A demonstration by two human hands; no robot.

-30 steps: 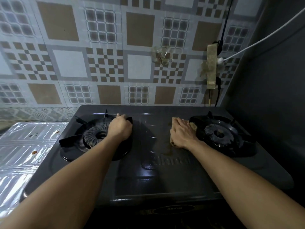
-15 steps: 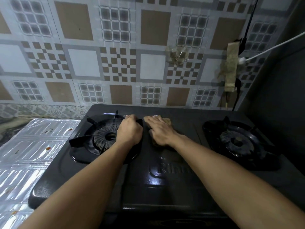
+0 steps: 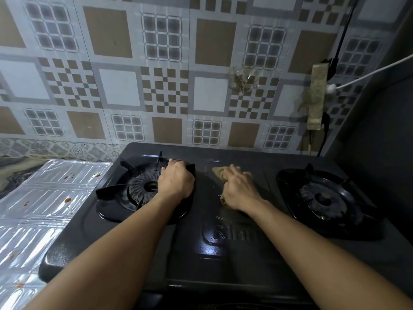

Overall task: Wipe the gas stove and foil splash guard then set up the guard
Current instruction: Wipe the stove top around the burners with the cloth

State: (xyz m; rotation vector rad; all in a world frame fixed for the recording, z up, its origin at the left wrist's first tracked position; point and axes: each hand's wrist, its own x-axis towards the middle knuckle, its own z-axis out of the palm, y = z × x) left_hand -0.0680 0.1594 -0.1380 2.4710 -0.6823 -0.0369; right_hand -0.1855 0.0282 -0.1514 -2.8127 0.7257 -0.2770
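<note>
A black two-burner gas stove (image 3: 234, 253) fills the middle of the head view. My left hand (image 3: 176, 181) grips the right side of the left burner's pan support (image 3: 111, 191), fingers curled over it. My right hand (image 3: 240, 191) presses a crumpled brownish cloth (image 3: 218, 171) onto the stove top between the burners, with its fingers bent over the cloth. The foil splash guard (image 3: 44, 198) lies flat on the counter left of the stove, with reddish spots on it.
The right burner (image 3: 324, 198) sits untouched with its pan support. A tiled wall stands right behind the stove. A grimy power strip (image 3: 316, 97) with a white cable (image 3: 368, 73) hangs at the back right. A dark wall (image 3: 380, 142) closes the right side.
My right hand slid the cloth from beside the right burner leftward to near my left hand, then back toward the middle. My left hand stayed on the pan support.
</note>
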